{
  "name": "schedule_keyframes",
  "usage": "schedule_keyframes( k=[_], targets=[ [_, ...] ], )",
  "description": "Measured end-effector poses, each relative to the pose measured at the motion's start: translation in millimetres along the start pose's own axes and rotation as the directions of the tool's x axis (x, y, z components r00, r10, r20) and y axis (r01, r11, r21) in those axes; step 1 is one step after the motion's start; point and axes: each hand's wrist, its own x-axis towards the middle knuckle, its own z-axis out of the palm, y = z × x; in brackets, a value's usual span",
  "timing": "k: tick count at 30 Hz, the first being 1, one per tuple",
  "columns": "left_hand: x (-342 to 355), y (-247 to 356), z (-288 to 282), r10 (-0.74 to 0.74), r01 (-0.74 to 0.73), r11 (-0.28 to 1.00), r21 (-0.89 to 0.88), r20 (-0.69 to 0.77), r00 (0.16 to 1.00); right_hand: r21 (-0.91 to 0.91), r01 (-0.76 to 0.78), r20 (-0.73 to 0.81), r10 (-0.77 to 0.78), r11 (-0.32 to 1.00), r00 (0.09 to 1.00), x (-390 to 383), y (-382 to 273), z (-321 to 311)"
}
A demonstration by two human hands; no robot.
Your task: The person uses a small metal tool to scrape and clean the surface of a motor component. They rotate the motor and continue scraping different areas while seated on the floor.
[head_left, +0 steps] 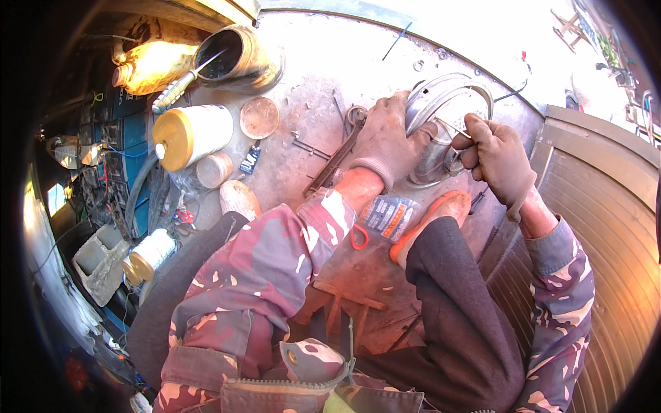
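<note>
A round, silvery metal part [428, 164] with raised rings at its top stands on the dusty ground in front of me. My gloved left hand [394, 138] grips its left side, the thumb toward me and the fingers partly hidden behind it. In my gloved right hand [497, 153], a thin pale rod [449, 126] is pinched between thumb and fingers, its far end reaching over the metal part. What kind of tool the rod is I cannot make out. A long rusty metal tool [335, 164] lies beside my left wrist.
Left of me are a metal can [265, 65] with a screwdriver [175, 93] leaning in it, a white jar with a yellow lid [173, 140], a yellow jug [155, 67] and a concrete block [100, 261]. A printed packet [390, 217] lies between my feet. Ribbed brown panelling [599, 206] borders the right.
</note>
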Motion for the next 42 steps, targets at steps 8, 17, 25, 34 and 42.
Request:
schedule_keyframes(
  k=[8, 17, 25, 34, 42],
  targets=[
    [0.6, 2.7, -2.9, -0.031, 0.031, 1.000, 0.000, 0.034, 0.999, 0.612, -0.383, 0.214, 0.322, 0.691, 0.922, 3.1, 16.0, 2.8],
    [2.2, -0.7, -3.2, -0.027, 0.027, 1.000, -0.003, 0.045, 0.999, -0.795, 0.466, 0.028, -0.744, 0.388, 0.668, -4.9, 19.2, -10.5],
    [1.3, -2.3, 0.8, -0.004, 0.005, 1.000, -0.018, 0.018, 1.000, -0.845, 0.528, 0.410, -0.730, -0.079, 0.547, 12.1, 3.8, -29.5],
    [5.3, 1.9, 1.4, 0.006, -0.006, 1.000, 0.022, 0.008, 1.000, -0.815, 0.570, 0.265, -0.805, 0.108, 0.531, 25.0, 29.0, -24.1],
    [7.2, 7.3, 4.3, 0.016, -0.014, 0.999, 0.050, -0.034, 0.999, 0.064, 0.138, -0.102, -0.131, 0.988, 0.986, -6.0, 30.2, 19.5]
  ],
)
